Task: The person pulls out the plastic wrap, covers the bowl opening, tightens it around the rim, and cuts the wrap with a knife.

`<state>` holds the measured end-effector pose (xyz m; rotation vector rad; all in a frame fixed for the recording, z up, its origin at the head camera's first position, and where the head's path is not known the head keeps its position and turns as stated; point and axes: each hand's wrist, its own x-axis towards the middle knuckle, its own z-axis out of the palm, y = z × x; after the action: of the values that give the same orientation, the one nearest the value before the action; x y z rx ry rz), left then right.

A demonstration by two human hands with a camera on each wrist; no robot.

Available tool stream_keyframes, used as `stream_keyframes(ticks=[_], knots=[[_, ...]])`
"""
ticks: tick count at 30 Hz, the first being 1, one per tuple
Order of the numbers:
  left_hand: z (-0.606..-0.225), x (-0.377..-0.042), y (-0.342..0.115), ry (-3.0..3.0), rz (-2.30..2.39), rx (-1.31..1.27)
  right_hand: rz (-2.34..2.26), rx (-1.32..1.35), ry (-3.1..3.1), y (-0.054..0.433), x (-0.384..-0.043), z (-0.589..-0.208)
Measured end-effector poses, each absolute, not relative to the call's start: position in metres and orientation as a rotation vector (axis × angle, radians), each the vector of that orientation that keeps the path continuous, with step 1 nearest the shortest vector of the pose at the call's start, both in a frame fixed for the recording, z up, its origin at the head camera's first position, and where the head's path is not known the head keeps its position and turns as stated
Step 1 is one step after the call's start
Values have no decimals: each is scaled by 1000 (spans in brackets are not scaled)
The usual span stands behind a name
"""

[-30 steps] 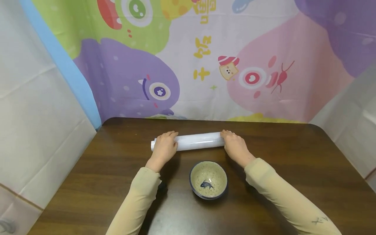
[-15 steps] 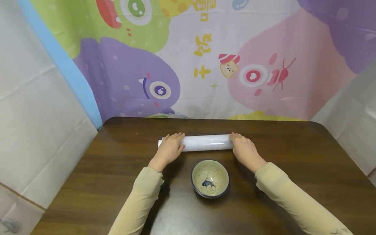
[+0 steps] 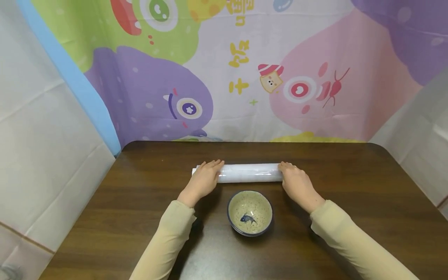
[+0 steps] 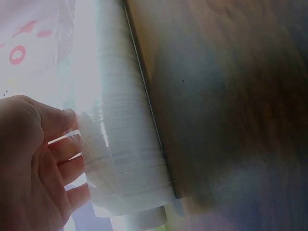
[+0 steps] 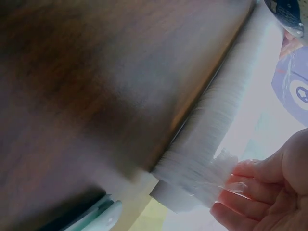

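A roll of cling film (image 3: 250, 173) lies crosswise on the dark wooden table, behind the bowl. Its white core (image 4: 144, 219) sticks out at the left end. At that end my left hand (image 3: 206, 179) pinches the loose film between thumb and fingers. My right hand (image 3: 297, 184) pinches the film at the other end, where a crumpled bit of film (image 5: 236, 186) shows at the fingertips. A speckled cream bowl (image 3: 250, 212) with a blue rim and a blue fish painted inside stands upright between my forearms.
The wooden table (image 3: 350, 186) reaches back to a printed cartoon curtain (image 3: 245, 116). Pale walls (image 3: 49, 128) close in both sides. A pale green-and-white edge (image 5: 101, 216) shows at the lower left of the right wrist view.
Both hands and the cling film roll have shifted right and slightly nearer, and the roll now lies straighter across the table. The bowl stays in place.
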<state>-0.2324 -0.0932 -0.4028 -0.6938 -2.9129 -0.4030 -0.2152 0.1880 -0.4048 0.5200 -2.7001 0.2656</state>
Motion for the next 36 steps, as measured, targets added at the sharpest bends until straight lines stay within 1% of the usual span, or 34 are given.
stream_keyframes(ticks=[6,20,26,36], knots=[[-401,-231,-92,-2924,-407,-722,264,524,-2664,191,-212,-406],[-395,-223,-98,-2933,-617,-828,361,526,-2642,197,-208,-408],[-396,-220,-99,-2930,-704,-819,402,522,-2680,198,-207,-408],[-394,-215,-96,-2895,-725,-817,495,503,-2647,197,-205,-407]])
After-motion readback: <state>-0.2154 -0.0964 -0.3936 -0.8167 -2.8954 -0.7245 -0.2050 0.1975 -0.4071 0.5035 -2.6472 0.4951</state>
